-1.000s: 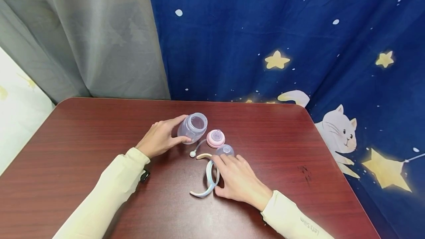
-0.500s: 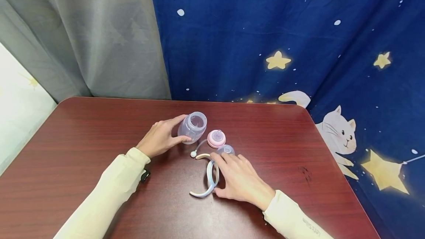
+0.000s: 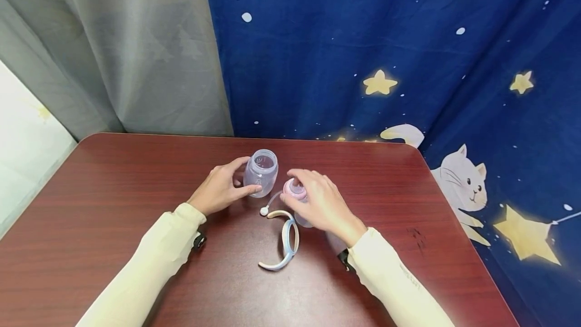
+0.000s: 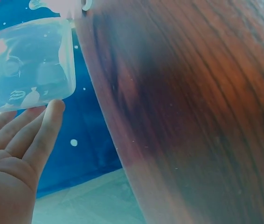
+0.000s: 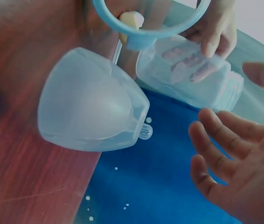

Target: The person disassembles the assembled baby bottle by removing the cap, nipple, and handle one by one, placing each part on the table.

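Note:
My left hand (image 3: 220, 185) holds a clear baby bottle (image 3: 263, 178), thumb on the near side and fingers behind it. Its open mouth points up. The left wrist view shows the bottle's base (image 4: 29, 67) between thumb and fingers. My right hand (image 3: 322, 201) reaches over a pink teat collar (image 3: 294, 189), thumb and fingers spread around it; the right wrist view shows those fingers relaxed and apart with nothing between them. Beneath this hand stands a clear domed cap (image 5: 85, 102), partly hidden in the head view.
A blue and cream two-handled ring (image 3: 290, 241) lies nearer to me. A thin straw with a white weighted end (image 3: 264, 211) lies between bottle and ring. The reddish wooden table (image 3: 136, 180) ends at a blue star-patterned curtain (image 3: 317, 64).
My right hand has moved from beside the handle ring and domed cap, up and away from me, to over the pink collar. The left hand has brought the bottle more upright.

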`<state>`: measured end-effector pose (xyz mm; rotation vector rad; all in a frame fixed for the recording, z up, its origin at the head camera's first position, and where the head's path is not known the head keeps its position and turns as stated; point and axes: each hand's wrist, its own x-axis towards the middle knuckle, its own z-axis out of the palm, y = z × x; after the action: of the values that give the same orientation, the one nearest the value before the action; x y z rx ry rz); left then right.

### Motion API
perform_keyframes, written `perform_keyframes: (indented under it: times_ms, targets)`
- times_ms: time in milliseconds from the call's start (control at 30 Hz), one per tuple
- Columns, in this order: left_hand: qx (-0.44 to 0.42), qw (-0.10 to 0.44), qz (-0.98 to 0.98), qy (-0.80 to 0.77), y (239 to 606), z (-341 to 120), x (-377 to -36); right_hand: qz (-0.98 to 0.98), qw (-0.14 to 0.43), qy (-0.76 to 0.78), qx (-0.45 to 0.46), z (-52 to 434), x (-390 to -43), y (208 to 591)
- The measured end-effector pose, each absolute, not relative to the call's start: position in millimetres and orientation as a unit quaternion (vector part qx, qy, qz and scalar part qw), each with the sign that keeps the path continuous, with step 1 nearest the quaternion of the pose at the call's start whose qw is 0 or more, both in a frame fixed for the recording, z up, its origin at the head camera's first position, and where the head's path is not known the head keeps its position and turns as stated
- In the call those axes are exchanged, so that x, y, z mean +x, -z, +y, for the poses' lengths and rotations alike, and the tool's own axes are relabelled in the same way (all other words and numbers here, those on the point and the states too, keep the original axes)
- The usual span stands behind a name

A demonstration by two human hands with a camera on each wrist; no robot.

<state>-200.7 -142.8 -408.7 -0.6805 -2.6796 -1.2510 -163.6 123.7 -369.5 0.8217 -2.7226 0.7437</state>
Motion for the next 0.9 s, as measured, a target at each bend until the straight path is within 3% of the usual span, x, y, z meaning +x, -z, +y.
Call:
perform_keyframes:
  times_ms: [333, 900]
  targets:
    - [-0.216, 0.032, -0.859, 0.463, 418, -141, -210, -0.931, 0.076, -0.265, 0.240, 91, -199, 363]
    - [-0.205, 0.027, -0.863, 0.461, 432, -143, -218, -0.939, 0.051, -0.254, 0.226, 85, -208, 374]
